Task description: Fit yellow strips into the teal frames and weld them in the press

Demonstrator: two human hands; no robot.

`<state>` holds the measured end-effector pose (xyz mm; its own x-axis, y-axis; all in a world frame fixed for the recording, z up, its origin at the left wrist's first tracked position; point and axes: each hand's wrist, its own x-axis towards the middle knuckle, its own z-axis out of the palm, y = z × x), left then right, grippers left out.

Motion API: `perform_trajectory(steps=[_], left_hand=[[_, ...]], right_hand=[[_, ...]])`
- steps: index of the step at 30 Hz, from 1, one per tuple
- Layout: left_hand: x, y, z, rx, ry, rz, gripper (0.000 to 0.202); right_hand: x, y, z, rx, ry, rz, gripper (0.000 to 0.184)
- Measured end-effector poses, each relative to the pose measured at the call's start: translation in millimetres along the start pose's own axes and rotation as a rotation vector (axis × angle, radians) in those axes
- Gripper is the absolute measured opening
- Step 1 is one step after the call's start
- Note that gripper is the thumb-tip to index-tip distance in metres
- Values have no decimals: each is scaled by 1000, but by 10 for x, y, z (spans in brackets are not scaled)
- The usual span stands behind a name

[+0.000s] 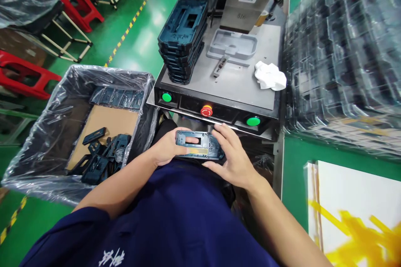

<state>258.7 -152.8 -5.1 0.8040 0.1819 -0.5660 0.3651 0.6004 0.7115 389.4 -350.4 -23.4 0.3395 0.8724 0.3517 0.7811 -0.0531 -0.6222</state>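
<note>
Both hands hold one dark rectangular plastic frame (200, 145) flat in front of my body, just below the machine's front edge. My left hand (165, 147) grips its left end, a finger showing through the frame's slot. My right hand (233, 156) wraps its right end with fingers curled over the top. A small yellow strip lies on the frame's near side.
A press machine (238, 79) stands ahead with two green buttons (166, 97), a red stop button (206, 111), a grey nest fixture (233, 44), a stack of dark frames (184, 39) and a white cloth (269, 76). A plastic-lined box (56, 133) of frames sits left; clear trays (341, 50) right.
</note>
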Motion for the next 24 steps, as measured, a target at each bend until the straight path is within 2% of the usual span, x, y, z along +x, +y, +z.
perform_trajectory(steps=[2, 5, 7, 8, 10, 13, 15, 16, 18, 20, 21, 24], left_hand=[[-8, 18, 2, 22, -17, 5, 66], [-12, 59, -35, 85, -56, 67, 64], [9, 86, -143, 139, -38, 140, 61], [30, 95, -234, 176, 12, 183, 60], [97, 97, -491, 327, 207, 270, 59], [227, 60, -984, 841, 639, 359, 60], [305, 16, -1289, 1167, 842, 320, 62], [337, -7, -1413, 1261, 892, 256, 64], [387, -52, -1590, 1317, 890, 70, 63], [422, -89, -1679, 1297, 845, -88, 60], [435, -104, -1701, 1285, 826, -116, 58], [463, -133, -1728, 1282, 815, -80, 54]], right_hand=[[44, -18, -6, -33, -60, -24, 75], [137, -30, -87, -65, -67, -49, 68], [232, -3, -202, -104, -46, -36, 66], [294, 27, -276, -134, -27, -20, 65], [451, 130, -440, -203, 29, 30, 64], [770, 385, -682, -294, 131, 106, 66], [1025, 599, -815, -353, 172, 157, 68], [1157, 712, -870, -380, 182, 192, 68], [1421, 932, -958, -422, 185, 284, 68], [1667, 1131, -1027, -433, 170, 384, 69], [1780, 1218, -1056, -430, 159, 432, 69], [2078, 1417, -1134, -397, 135, 560, 73]])
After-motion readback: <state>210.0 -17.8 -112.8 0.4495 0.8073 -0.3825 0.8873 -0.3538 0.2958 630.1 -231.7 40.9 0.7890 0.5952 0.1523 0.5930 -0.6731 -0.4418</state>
